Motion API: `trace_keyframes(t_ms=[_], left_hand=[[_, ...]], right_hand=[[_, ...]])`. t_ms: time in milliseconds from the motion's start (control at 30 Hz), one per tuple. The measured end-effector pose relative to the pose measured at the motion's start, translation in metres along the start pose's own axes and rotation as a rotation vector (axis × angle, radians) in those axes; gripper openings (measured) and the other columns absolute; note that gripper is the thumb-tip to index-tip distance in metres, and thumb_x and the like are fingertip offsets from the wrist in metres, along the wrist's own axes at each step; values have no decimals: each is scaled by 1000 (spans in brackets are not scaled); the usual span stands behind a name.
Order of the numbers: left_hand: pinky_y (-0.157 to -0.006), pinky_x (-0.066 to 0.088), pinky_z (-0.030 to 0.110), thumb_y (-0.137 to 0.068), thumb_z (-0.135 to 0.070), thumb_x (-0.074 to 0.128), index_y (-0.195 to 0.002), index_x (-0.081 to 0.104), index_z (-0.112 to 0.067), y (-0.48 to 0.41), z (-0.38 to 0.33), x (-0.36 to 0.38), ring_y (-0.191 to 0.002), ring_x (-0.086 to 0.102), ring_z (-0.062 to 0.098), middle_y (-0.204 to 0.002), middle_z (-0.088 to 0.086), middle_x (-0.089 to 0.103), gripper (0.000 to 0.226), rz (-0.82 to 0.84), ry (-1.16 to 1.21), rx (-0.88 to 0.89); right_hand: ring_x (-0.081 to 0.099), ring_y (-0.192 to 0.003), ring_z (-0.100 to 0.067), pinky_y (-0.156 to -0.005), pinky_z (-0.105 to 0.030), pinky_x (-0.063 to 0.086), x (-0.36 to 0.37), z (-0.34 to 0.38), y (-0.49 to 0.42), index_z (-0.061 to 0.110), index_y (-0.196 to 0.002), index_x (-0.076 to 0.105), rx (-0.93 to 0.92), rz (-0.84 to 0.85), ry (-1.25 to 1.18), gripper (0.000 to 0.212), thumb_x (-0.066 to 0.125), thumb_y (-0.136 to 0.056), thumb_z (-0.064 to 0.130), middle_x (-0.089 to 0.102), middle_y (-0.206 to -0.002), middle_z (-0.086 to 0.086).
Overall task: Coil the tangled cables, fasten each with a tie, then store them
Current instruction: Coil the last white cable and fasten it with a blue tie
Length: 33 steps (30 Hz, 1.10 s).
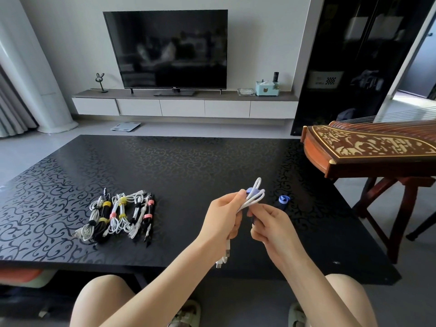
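My left hand [224, 214] grips a folded white cable [253, 198] above the black table [188, 161]; its looped end sticks up and its plugs hang below my wrist. A lilac tie [250, 191] wraps the bundle near the loops. My right hand [269, 223] is curled beside the bundle and pinches what looks like the tie's dark end below the loops. A rolled blue tie [283, 199] lies on the table just right of my hands. Several coiled cables [120, 214], black and white with yellow, pink and black ties, lie in a row at the left.
A wooden zither [368, 149] on a stand overhangs the table's right side. A TV [166, 48] on a low cabinet stands against the far wall. My knees and slippers show under the table's near edge.
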<state>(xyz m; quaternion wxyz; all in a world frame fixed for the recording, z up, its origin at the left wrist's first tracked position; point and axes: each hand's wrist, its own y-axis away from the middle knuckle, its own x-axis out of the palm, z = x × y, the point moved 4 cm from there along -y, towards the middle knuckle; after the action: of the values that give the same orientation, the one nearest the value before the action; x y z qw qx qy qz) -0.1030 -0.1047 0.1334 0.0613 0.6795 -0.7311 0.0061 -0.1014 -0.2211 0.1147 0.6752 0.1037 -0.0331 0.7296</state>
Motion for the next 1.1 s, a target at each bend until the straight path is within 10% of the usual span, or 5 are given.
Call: trace_keyframes(t_ms=[233, 533, 733, 867, 1100], left_hand=[[-42, 35, 8, -100, -32, 44, -95, 67, -25, -4, 2, 4, -42, 47, -2, -51, -16, 52, 25, -147, -113, 174], [-49, 25, 25, -99, -44, 38, -60, 46, -17, -10, -3, -8, -46, 28, 7, -48, -10, 33, 48, -353, -246, 186], [-57, 35, 35, -99, -44, 29, -83, 57, -1, -6, 0, 5, -57, 40, 12, -63, 6, 50, 54, -256, -503, 280], [-55, 39, 27, -101, -38, 26, -72, 58, -13, -2, -3, 11, -54, 49, 3, -63, -6, 61, 50, -227, -574, 369], [-54, 37, 38, -99, -39, 27, -73, 55, -7, 8, -2, 11, -54, 45, 23, -62, -1, 53, 50, -96, -655, 413]], right_hand=[[26, -42, -9, -43, -22, 25, 4, 2, 9, 3, -81, 72, -49, 55, 47, 26, 53, -95, 14, 33, -44, 4], [62, -75, -20, -64, -27, 53, -21, 20, 22, 1, -112, 60, -175, 147, -403, 34, 56, -85, 21, 69, -93, -17], [65, -75, -2, -66, -12, 49, -5, 65, 28, 21, -107, 61, -748, -52, 494, 16, 53, -93, 23, 73, -85, 12], [57, -91, -8, -81, -29, 48, 12, 79, 23, 2, -109, 66, -1186, -224, 941, 22, 59, -89, 7, 69, -91, 3], [68, -77, 1, -74, -7, 46, -6, 67, 6, 19, -102, 49, -708, -34, 516, 17, 59, -90, 13, 70, -66, 12]])
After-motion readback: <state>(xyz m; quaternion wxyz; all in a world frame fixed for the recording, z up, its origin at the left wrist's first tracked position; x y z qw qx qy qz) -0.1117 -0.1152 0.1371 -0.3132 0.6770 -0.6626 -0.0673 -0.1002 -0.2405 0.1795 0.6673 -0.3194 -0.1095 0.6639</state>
